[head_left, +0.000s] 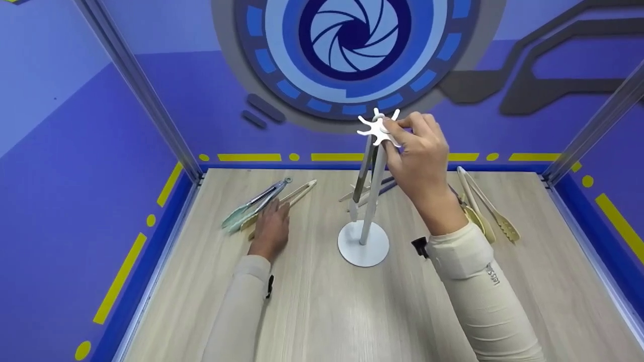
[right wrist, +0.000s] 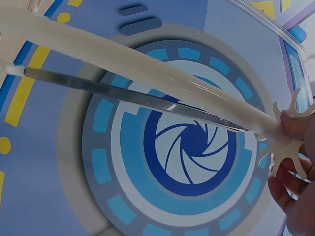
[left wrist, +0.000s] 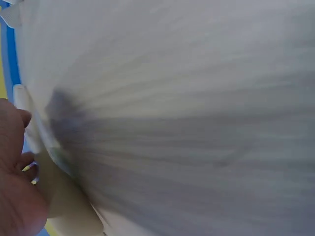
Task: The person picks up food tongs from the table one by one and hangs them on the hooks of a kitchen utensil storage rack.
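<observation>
A white stand has a round base point(head_left: 363, 251), an upright pole point(head_left: 372, 201) and a star-shaped hook top point(head_left: 375, 129). My right hand point(head_left: 420, 146) pinches this hook top, thumb above and fingers below in the right wrist view. Metal-armed tongs point(right wrist: 123, 93) with pale tips hang from a hook beside the pole. At the left, my left hand point(head_left: 271, 229) reaches over the tongs, fingers curled at beige tongs point(left wrist: 64, 196). Mint-green tongs point(head_left: 256, 203) lie just beyond that hand. The lower part of the beige tongs is partly hidden under it.
Beige tongs point(head_left: 498, 216) lie on the right of the wooden table, with more utensils partly behind my right wrist. Dark-handled tongs point(head_left: 386, 187) lie behind the stand. Blue panels point(head_left: 171, 100) enclose the table at the back and sides.
</observation>
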Motion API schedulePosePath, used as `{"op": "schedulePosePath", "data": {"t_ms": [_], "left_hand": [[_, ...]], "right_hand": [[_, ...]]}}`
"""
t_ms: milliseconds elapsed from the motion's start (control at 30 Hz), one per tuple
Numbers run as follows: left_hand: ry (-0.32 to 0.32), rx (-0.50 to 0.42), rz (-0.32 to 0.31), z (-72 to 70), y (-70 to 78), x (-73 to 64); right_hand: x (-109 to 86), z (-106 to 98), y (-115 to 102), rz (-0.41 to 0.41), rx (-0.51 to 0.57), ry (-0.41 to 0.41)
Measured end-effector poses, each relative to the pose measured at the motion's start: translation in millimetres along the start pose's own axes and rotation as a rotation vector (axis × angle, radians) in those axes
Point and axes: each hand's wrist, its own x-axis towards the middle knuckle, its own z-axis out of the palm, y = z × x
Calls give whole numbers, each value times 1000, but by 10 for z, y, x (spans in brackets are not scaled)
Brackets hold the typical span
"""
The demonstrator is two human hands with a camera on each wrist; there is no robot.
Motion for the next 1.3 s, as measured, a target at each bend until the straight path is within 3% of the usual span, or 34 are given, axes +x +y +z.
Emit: {"op": "schedulePosePath", "data": {"t_ms": [233,400,600,700,867,1067,1300], "left_hand": [[17,-12,-7,27,26,52],[15,86,-41,36,48,91],[-29,255,-74,141,29,145],[-31,286,-85,181,8,158],[5,233,-99,237,-41,151],[42,76,-112,270,-58,147],[18,30,-176,275,-19,133]], "right_hand": [[-1,15,-9,-1,6,38],[-5,31,-7,3,29,53],[-10,25,0,19,44,39],[-13,20,1,27,43,37],[-10,25,1,29,44,35],[-10,16,8,36,50,37],[-26,3,20,32,50,31]]}}
